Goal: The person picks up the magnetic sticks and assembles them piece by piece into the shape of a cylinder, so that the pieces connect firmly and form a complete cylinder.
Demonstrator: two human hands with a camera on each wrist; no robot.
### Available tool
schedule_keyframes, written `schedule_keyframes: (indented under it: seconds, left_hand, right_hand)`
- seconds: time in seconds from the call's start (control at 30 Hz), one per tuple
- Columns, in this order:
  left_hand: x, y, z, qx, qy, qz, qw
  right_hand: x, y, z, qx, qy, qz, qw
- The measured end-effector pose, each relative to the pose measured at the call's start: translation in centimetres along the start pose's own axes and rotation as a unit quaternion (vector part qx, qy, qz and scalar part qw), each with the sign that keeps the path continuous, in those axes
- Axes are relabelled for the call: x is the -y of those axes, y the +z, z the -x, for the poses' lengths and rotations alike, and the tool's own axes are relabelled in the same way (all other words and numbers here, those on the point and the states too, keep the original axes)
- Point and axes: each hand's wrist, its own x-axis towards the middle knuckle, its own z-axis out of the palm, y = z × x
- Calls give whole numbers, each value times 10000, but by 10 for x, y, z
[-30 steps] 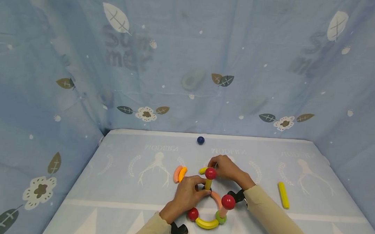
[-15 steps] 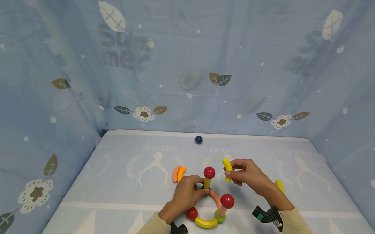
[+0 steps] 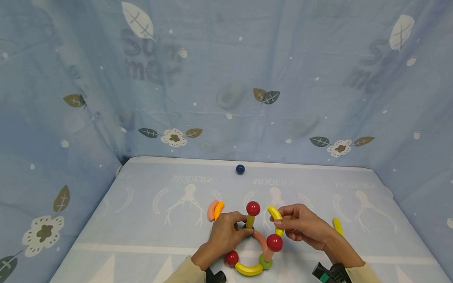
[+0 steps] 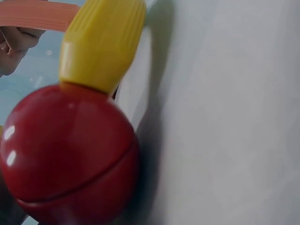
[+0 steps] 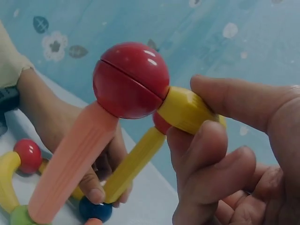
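Observation:
My right hand [image 3: 307, 226] pinches a curved yellow stick [image 3: 274, 212] between thumb and fingers. Its lower end meets the red ball [image 5: 131, 79] on top of an upright pink stick [image 5: 75, 161]; the right wrist view shows them touching. That pink stick stands on a green ball [image 3: 265, 261] in a ring of balls and curved sticks. On the ring's far side, my left hand [image 3: 224, 236] grips the dark blue ball [image 5: 95, 209] at the foot of a straight yellow stick [image 3: 250, 222]. A second red ball [image 4: 70, 154] caps that stick. My left fingers partly hide the ring.
An orange curved stick [image 3: 218, 210] and a pink one [image 3: 211, 211] lie beyond my left hand. A loose blue ball [image 3: 240, 169] sits near the table's far edge. A yellow stick [image 3: 338, 226] lies at right, partly behind my right arm.
My right hand picked up the curved yellow stick from the table, carried it right, then lowered it to the red ball on the pink stick. My left hand stays in place.

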Motion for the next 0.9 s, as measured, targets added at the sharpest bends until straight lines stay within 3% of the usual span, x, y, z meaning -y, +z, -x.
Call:
schedule_keyframes:
  seconds: [0.63,0.8,0.9]
  left_hand:
    - [-1,0,-1,111,-64,93,9999]
    - [-1,0,-1,111,-65,81,9999]
    - [0,0,0,112,-120,91,9998]
  right_hand:
    - [-7,1,-11,600,-48,-257,9979]
    - [-14,-9,-3,296,-123,-75,9995]
    - [-22,-17,4,-358,-20,192,9992]
